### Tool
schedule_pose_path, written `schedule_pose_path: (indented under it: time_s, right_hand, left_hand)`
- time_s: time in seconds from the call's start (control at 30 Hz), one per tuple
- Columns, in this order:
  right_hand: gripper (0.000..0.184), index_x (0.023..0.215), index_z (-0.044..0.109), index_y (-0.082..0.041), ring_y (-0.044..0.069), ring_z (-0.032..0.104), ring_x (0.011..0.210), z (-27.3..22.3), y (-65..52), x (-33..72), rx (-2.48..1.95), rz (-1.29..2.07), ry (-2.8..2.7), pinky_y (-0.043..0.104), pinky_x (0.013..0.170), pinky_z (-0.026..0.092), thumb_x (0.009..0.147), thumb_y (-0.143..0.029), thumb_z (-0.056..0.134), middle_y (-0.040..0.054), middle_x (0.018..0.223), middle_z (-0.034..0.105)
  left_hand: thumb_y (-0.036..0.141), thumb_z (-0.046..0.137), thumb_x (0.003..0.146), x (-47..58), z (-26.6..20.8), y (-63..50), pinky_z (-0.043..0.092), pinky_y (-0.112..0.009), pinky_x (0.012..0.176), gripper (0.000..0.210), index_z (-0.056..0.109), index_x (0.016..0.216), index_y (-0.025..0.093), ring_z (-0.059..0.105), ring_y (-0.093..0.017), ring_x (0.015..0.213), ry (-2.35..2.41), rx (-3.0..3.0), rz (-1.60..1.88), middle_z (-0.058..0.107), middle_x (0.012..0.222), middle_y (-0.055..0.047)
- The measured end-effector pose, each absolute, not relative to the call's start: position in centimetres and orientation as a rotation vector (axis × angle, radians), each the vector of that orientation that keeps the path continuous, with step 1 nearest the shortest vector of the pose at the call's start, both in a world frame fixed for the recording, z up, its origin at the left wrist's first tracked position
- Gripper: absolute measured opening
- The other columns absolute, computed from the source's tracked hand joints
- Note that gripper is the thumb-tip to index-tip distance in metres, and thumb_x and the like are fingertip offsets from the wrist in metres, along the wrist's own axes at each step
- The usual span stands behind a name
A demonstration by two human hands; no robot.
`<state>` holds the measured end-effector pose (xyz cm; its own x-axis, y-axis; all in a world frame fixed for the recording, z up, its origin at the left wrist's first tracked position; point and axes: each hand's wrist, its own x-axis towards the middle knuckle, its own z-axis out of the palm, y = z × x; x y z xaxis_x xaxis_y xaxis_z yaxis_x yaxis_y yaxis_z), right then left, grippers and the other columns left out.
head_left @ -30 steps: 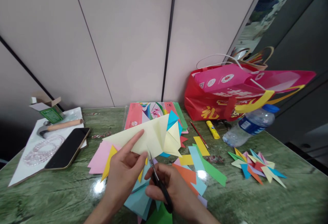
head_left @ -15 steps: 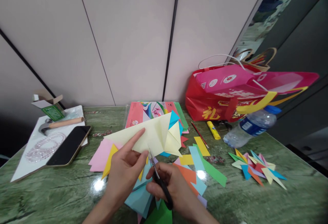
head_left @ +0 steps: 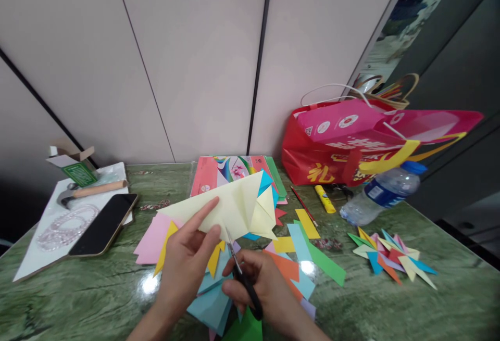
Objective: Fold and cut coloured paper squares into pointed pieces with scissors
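Note:
A pale yellow folded paper is held up over the table, with my left hand pinching its lower edge, index finger stretched across its face. Black-handled scissors are in my right hand, fingers through the loops. Their blades meet the paper's lower edge just right of my left thumb. Beneath both hands lie light blue paper, green paper and a yellow pointed piece. Pink paper lies left of my left hand.
To the right are a folded multicoloured paper star, a water bottle, a glue stick, a pencil and a red gift bag. At left lie a phone, a hammer and a small green box.
My left hand has shifted slightly left and down along the paper, showing more of the yellow piece beneath. The scissors stay at the paper's lower edge.

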<state>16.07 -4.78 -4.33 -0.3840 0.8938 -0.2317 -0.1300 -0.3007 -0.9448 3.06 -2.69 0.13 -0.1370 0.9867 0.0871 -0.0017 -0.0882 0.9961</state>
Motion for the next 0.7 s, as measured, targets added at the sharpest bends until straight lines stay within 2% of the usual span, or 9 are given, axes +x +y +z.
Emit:
schedule_pose_path:
  time_s: [0.17,0.33,0.57,0.7]
  right_hand:
    - [0.046,0.083,0.054,-0.016,0.007,0.046,0.040,-4.31,-4.77,16.02,-1.088,1.794,-1.163,0.017,0.039,0.031,0.054,-0.039,0.080,-0.0073,0.049,0.051]
    - [0.049,0.084,0.054,-0.016,0.007,0.042,0.049,-4.04,-4.72,16.04,-1.002,1.779,-1.121,0.019,0.047,0.032,0.050,-0.034,0.084,-0.0075,0.056,0.049]
    - [0.051,0.086,0.053,-0.015,0.009,0.043,0.055,-3.69,-4.82,16.35,-0.978,1.781,-1.120,0.021,0.051,0.032,0.051,-0.036,0.083,-0.0043,0.064,0.052]
    - [0.050,0.087,0.054,-0.015,0.009,0.042,0.055,-3.81,-4.74,16.31,-0.971,1.764,-1.137,0.020,0.050,0.031,0.052,-0.036,0.083,-0.0049,0.063,0.051]
  left_hand:
    - [0.036,0.061,0.075,2.79,-0.04,-2.67,0.022,-0.017,0.036,0.054,0.055,0.125,0.016,0.024,-0.007,0.040,1.323,1.222,1.336,0.029,0.045,0.010]
    - [0.035,0.060,0.077,3.20,-0.13,-2.98,0.019,-0.017,0.037,0.050,0.057,0.123,0.018,0.022,-0.007,0.040,1.337,1.270,1.287,0.027,0.044,0.010]
    - [0.032,0.059,0.076,3.59,0.24,-3.13,0.032,-0.016,0.039,0.047,0.059,0.121,0.018,0.031,-0.006,0.036,1.320,1.316,1.215,0.032,0.040,0.011]
    - [0.032,0.059,0.075,3.57,0.35,-3.06,0.033,-0.015,0.039,0.047,0.060,0.120,0.017,0.033,-0.007,0.037,1.317,1.318,1.215,0.032,0.041,0.011]
